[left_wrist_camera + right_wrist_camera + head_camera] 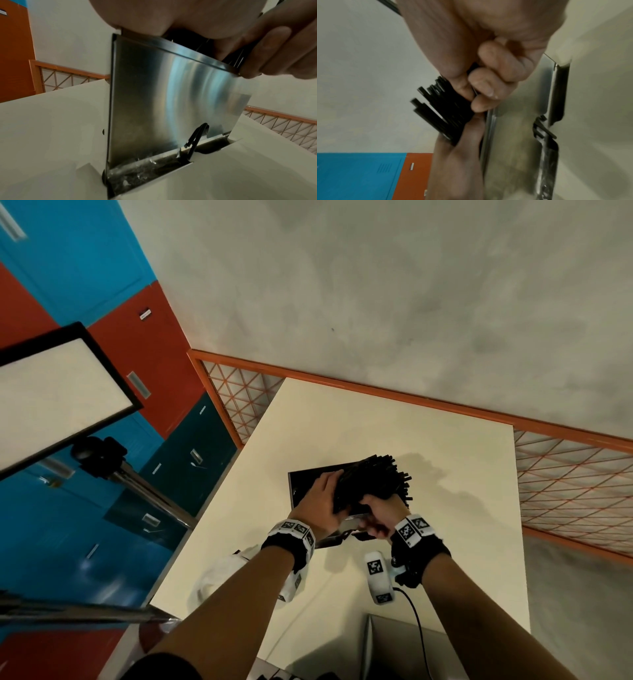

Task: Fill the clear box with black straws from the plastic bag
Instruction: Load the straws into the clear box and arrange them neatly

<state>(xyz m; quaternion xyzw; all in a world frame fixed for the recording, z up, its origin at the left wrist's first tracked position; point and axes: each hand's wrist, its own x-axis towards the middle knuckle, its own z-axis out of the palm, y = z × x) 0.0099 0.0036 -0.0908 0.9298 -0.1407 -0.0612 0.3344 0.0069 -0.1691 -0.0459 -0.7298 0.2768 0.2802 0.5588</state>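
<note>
A thick bundle of black straws (373, 481) stands tilted in the top of the box (303, 482) on the white table (445, 542). My left hand (323, 494) wraps the bundle's left side, fingers over it and thumb under. My right hand (380, 513) grips the bundle's near end; its fingers (488, 81) curl round the straws (443, 108). The left wrist view shows the box's shiny front panel (171, 94), with a few straws (193, 139) poking from the slot at its foot. A crumpled whitish plastic bag (219, 577) lies under my left forearm.
A white tagged device (376, 577) with a black cable lies near my right wrist, and a grey box (404, 645) sits at the table's near edge. An orange mesh fence (565, 491) borders the table behind and right. A light panel on a tripod (58, 392) stands left.
</note>
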